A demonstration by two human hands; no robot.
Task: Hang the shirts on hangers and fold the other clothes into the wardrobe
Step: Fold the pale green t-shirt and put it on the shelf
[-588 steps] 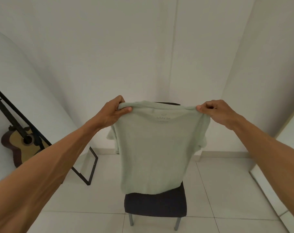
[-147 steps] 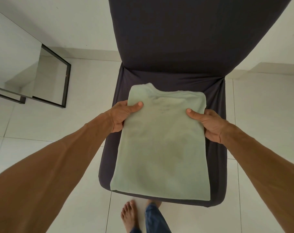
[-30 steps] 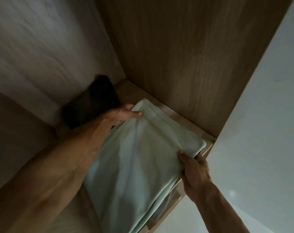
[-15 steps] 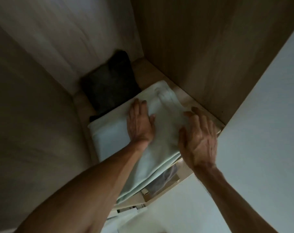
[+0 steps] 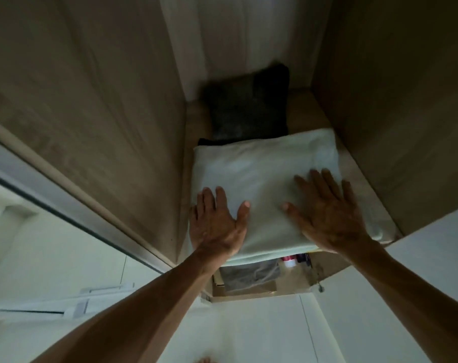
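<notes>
Pressing down with both palms, you have the folded tee (image 5: pixel 262 169) on the wardrobe shelf (image 5: pixel 307 111). Your left hand (image 5: pixel 217 226) lies flat on its near-left corner, fingers straight and together. Your right hand (image 5: pixel 330 218) is spread wide on the near-right part, fingers apart. Neither hand grips anything, it's all flat contact.

The tee runs away from your fingertips toward the far end, where its far edge meets a dark cloth (image 5: pixel 248 108). Its near edge sits right at the shelf's front lip, under your wrists. From here it looks close to square, so I can't call a long axis. Both hands are equally near it, one per side.

My read: if it needs seating deeper, the push goes straight and far, with little room before that dark cloth. Otherwise, lift both palms off cleanly so the fold doesn't drag back over the lip.
</notes>
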